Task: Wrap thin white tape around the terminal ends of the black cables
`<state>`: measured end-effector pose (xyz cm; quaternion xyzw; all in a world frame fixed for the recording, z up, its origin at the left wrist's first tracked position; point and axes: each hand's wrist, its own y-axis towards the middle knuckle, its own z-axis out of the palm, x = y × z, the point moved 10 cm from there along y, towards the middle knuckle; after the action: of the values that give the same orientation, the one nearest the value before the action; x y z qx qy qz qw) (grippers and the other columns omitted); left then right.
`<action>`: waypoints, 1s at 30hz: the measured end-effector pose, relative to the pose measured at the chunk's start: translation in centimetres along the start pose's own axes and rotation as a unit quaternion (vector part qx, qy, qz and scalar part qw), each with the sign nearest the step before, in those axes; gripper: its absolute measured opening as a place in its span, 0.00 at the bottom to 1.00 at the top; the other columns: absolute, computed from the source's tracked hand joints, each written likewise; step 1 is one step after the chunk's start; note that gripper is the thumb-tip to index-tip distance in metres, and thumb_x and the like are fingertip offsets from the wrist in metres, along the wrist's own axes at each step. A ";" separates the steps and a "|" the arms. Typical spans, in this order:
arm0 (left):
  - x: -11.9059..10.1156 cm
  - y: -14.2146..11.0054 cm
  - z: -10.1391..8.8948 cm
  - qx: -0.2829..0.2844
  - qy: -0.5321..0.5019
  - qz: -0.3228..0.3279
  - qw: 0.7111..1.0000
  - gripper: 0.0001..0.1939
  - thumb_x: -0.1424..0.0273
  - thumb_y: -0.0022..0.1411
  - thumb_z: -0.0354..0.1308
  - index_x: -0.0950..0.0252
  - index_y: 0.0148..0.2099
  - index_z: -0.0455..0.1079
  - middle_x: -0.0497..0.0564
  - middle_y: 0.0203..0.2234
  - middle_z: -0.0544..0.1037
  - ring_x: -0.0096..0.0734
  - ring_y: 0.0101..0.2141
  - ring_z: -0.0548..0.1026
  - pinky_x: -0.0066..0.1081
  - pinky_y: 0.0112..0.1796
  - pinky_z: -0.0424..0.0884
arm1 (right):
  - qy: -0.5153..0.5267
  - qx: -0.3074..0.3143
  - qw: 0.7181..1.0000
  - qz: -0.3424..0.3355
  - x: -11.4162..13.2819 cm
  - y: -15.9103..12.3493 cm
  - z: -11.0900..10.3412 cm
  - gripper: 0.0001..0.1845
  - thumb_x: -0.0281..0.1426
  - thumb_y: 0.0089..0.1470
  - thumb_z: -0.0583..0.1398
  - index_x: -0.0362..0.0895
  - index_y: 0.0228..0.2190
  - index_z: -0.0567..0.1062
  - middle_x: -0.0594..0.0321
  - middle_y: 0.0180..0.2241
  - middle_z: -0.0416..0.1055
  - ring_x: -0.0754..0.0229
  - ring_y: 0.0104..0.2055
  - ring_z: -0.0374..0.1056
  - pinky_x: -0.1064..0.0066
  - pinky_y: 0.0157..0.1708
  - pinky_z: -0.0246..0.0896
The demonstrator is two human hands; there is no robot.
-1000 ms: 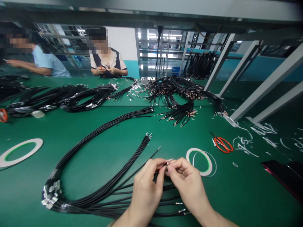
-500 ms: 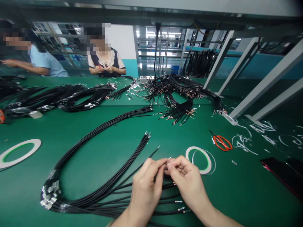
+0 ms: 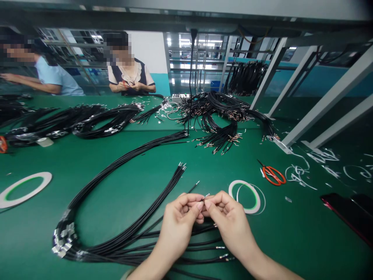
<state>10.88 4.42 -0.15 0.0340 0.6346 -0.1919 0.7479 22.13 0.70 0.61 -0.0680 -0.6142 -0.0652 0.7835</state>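
Note:
Both hands meet low in the head view, fingertips almost touching. My left hand (image 3: 179,217) pinches a thin black cable close to its tip. Thumb and fingers of my right hand (image 3: 229,216) are closed at the same spot, on the cable's metal-tipped end (image 3: 207,196). Most of that end is hidden by the fingers. Under and behind the hands, a bundle of black cables (image 3: 122,237) curves across the bench, with several loose metal-tipped ends (image 3: 223,256) fanning out to the right. Silvery tags or tape (image 3: 62,241) wrap the bundle at the left.
Orange-handled scissors (image 3: 273,175) and a white tape roll (image 3: 256,198) lie right of my hands. Another tape roll (image 3: 43,181) lies at left. Piled cables (image 3: 221,109) line the back; a dark phone-like object (image 3: 346,214) is at right. Two people work across the bench.
My left hand's fingers have shifted, its thumb now laid flatter toward the cable tip. My right hand stays pinched at nearly the same place. The cables on the bench have barely moved.

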 end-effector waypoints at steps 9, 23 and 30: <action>-0.1 0.1 0.4 0.033 -0.020 -0.037 0.999 0.12 0.65 0.54 0.65 0.71 0.34 0.75 0.48 0.23 0.74 0.18 0.20 0.66 0.20 0.23 0.64 | -0.018 0.001 1.000 -0.012 0.2 0.2 0.1 0.09 0.34 0.56 0.62 0.42 0.27 0.72 0.60 0.30 0.75 0.59 0.32 0.73 0.67 0.36 0.69; 0.4 1.0 -0.7 0.001 -0.027 -0.005 1.000 0.13 0.68 0.50 0.68 0.70 0.37 0.74 0.49 0.25 0.77 0.22 0.23 0.72 0.22 0.27 0.71 | -0.050 -0.037 0.998 -0.014 -0.6 0.4 -0.9 0.08 0.35 0.53 0.64 0.42 0.30 0.76 0.61 0.27 0.76 0.62 0.28 0.72 0.73 0.29 0.68; 0.7 1.1 -1.1 -0.028 0.029 0.022 0.999 0.08 0.69 0.53 0.65 0.69 0.34 0.74 0.49 0.24 0.78 0.25 0.23 0.75 0.24 0.27 0.74 | -0.082 -0.041 0.996 -0.020 -0.2 0.3 -0.9 0.09 0.35 0.54 0.63 0.41 0.29 0.75 0.65 0.23 0.72 0.65 0.23 0.67 0.76 0.23 0.62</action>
<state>10.28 5.58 -1.22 0.0328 0.6600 -0.1561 0.7341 23.02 0.86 0.14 -0.0932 -0.6747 -0.1002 0.7253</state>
